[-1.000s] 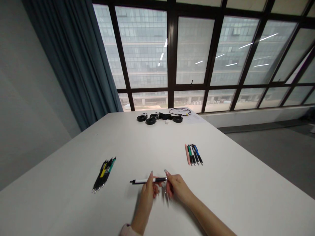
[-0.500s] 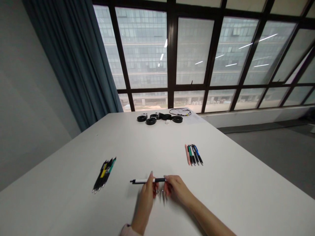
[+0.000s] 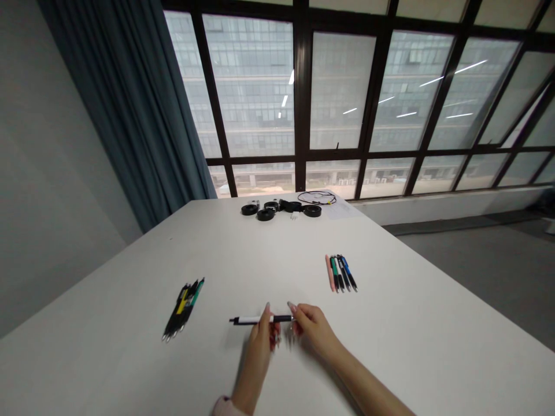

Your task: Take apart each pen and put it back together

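Observation:
A white and black pen [image 3: 249,320] lies crosswise in my hands above the white table [image 3: 255,260], its clicker end pointing left. Thumb and fingers of my left hand [image 3: 261,334] are closed around its middle. My right hand [image 3: 313,328] pinches the pen's silver tip at the right end, its thumb raised a little; my fingers cover most of that tip. To the left lies a slanted bunch of black, yellow and green pens [image 3: 184,309]. Beyond my right hand, a row of pink, green, white, black and blue pens [image 3: 341,273] rests on the table.
At the table's far end sit several black rolls [image 3: 266,215], a small white block [image 3: 295,215] and a coiled black cable [image 3: 317,198]. A blue curtain [image 3: 130,104] hangs at the left, beside tall dark-framed windows [image 3: 342,92].
My right thumb has lifted and shifted slightly at the pen's tip. My left hand and the pen stay almost still.

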A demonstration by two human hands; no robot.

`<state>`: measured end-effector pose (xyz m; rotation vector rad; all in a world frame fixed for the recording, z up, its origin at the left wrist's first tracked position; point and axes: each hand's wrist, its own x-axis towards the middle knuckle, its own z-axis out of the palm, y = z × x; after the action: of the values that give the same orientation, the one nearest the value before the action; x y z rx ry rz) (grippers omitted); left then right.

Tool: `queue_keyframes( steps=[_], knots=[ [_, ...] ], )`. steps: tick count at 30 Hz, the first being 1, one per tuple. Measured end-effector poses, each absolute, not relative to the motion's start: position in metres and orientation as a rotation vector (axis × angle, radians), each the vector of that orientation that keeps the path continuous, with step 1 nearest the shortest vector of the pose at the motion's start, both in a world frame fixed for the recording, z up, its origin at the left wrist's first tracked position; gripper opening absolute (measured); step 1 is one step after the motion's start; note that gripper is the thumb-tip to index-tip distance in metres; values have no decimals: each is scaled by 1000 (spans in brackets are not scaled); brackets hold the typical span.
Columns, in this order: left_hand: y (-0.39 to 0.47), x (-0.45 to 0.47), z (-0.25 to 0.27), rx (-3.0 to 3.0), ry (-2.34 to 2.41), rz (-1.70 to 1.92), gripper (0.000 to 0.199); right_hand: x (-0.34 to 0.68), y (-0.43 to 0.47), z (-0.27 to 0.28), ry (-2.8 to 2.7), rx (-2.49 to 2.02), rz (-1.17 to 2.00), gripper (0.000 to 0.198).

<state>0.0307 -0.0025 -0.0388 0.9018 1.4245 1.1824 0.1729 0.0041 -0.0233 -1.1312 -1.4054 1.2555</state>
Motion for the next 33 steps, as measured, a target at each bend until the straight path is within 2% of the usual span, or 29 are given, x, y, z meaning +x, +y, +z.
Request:
queue_keyframes(
  steps=[4,9,14,21,27,33],
  knots=[
    [-3,31,-37,911,1455,1175,62,173,1,-19,-1428,-1159,1264,75],
    [-2,30,-35,886,1410,1197,62,174,-2,-13,-1444,-1088,1333,65],
    [1,30,-38,833,1416,1180,65,174,-1,-15,-1358,-1086,1220,56],
    [0,34,-41,847,1420,1161,65,177,0,-17,-1508,-1201,1150,71],
    [2,30,-36,794,1450,1176,65,180,-5,-14,-1521,-1140,1132,53],
    [1,29,-36,856,1418,1172,65,179,-4,-14,-1551,-1155,1138,68]
  ],
)
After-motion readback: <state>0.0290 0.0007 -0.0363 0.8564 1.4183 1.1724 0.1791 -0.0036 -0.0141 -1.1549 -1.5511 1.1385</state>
